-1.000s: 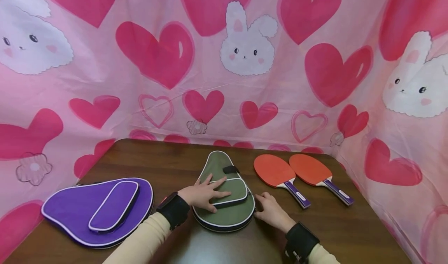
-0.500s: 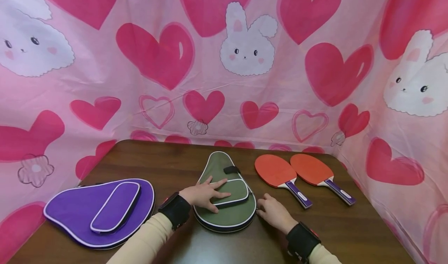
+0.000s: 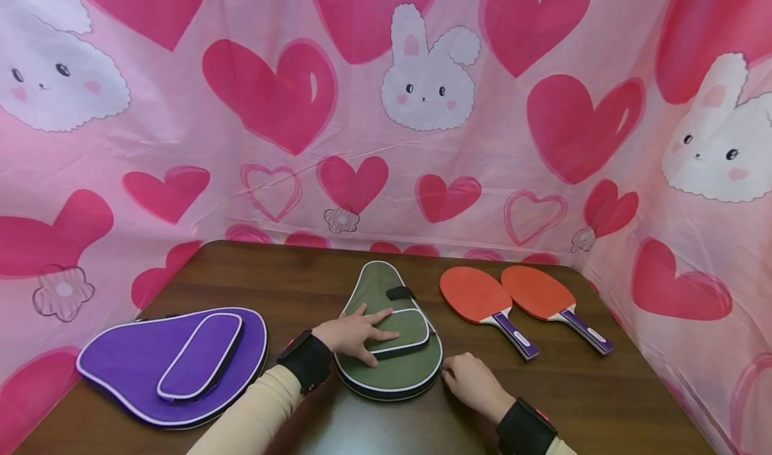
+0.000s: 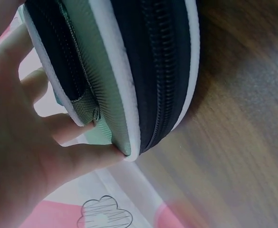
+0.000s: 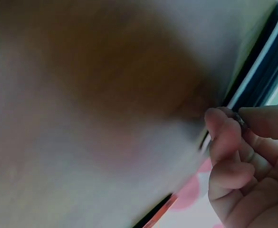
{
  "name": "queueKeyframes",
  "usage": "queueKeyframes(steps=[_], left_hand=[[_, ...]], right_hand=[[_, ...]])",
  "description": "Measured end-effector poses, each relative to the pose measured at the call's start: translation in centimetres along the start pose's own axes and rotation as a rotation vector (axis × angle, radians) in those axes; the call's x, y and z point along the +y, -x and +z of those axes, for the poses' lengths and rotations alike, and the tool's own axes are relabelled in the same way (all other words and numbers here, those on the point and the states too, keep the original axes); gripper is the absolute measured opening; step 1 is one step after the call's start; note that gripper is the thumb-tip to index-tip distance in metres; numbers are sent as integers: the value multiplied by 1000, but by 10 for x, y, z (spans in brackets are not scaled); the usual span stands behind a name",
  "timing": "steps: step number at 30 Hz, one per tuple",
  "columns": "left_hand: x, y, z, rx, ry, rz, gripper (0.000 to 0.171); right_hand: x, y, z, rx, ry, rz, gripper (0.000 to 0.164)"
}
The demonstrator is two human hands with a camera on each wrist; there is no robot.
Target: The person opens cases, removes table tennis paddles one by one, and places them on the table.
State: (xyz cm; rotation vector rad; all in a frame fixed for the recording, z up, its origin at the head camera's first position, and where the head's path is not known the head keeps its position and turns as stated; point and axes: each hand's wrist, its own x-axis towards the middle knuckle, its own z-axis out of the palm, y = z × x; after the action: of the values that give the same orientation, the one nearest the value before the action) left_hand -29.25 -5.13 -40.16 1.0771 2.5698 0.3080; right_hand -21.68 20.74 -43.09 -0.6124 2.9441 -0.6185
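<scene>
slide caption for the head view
Left hand on green case, right hand at its edge; purple case and paddles alongside.

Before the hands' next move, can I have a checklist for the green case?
1. Left hand spread over the green case: ok.
2. Green case lying flat on the table: ok.
3. Right hand pinching the small metal piece, maybe a zipper pull, at the case's edge: ok.
4. Zipper shut all round: cannot tell, most is hidden.
5. Two orange paddles not touching the right hand: ok.
</scene>
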Motion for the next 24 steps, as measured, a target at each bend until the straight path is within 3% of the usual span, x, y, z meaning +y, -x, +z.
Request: queueKeyframes(steps=[10,15,19,24], left_hand=[[0,0,0,9,-22,0,61],[0,3,-1,13,-10,-3,61],[3,4,2,40,-3,-44,61],[13,4,9,115,-42,-140,60]], right_hand=[[-37,6,9,-93,-61,-116,23],[-53,1,14,-129,-89,-106,18],[-51,-1,15,-114,-104,-63,19],[-34,-7,12,-26,-91,-10,21]])
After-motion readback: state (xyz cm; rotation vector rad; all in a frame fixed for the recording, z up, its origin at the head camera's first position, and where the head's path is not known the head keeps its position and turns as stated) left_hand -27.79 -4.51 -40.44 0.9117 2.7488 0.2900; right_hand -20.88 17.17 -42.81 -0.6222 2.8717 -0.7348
